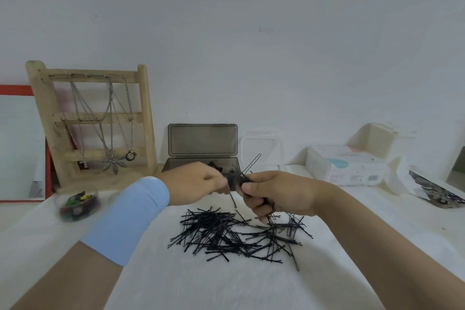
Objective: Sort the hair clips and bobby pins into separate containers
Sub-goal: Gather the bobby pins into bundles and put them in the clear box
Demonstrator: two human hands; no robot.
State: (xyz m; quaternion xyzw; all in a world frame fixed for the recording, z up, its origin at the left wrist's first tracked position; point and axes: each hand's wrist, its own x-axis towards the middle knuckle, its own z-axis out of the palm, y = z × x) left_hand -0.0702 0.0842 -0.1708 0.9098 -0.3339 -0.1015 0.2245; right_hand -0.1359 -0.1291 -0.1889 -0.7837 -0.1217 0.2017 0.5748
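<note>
While the white table (161, 279) is carrying the whole job, the dark box (202, 139) is standing open at the back, just behind both hands. A clear tub (261, 148) is sitting just beside it on the right, and a small bowl (66, 214) of coloured clips (80, 197) is resting well off to the left (blurred, so hard to read). The right hand (279, 194) is curling its fingers round a bunch of pins (247, 178), with one looped end poking up out of the fist. The left hand (193, 181) is pinching a single pin (232, 199) between thumb and fingertips, close to that bunch. The loose pile (226, 234) of bobby pins is lying on the cloth just below the hands.

Judging by this, the person is feeding pins one at a time into the bunch before boxing them. To be doing it well, the left hand should be lining each pin up with the others, and the right should be easing its grip only enough to admit it, so nothing is slipping out.

Counting: one table, one dark box, one clear tub, one bowl, two hands, one bunch and one pinched pin are showing. The pile is running to dozens, too tangled to number. The clips are too smeared to count.
</note>
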